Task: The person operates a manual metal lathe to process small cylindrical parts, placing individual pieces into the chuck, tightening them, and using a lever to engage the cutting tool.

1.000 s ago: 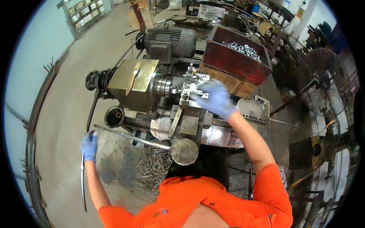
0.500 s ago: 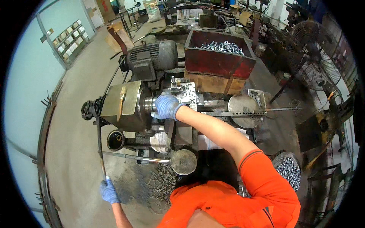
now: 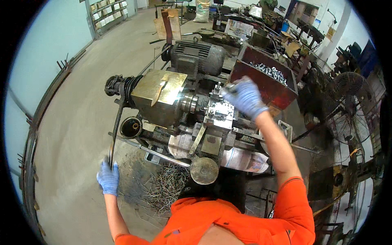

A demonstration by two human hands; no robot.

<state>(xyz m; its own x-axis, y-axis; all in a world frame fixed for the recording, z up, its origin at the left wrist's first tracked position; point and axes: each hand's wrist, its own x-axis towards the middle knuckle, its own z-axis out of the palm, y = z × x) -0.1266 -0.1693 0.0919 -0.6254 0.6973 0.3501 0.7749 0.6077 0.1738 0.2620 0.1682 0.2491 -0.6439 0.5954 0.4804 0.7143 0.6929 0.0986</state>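
My left hand, in a blue glove, is closed round the lower end of a long dark lever that rises to the lathe's left end. My right hand, gloved too, hangs over the tool slide, close to the near wall of a red metal bin. Its fingers are curled together; a greyish bit shows at their tips, too blurred to name. Left of the slide, the round chuck sticks out of the boxy headstock. A brush lies on the headstock.
Shiny metal parts lie inside the bin. Behind the headstock sits a finned motor. A round metal disc is close to my body, with a heap of metal shavings on the floor. A black fan stands at the right.
My right hand has left the chuck and moved right, toward the bin. My left hand, still on the lever, is higher in view. The whole view has turned and shifted.
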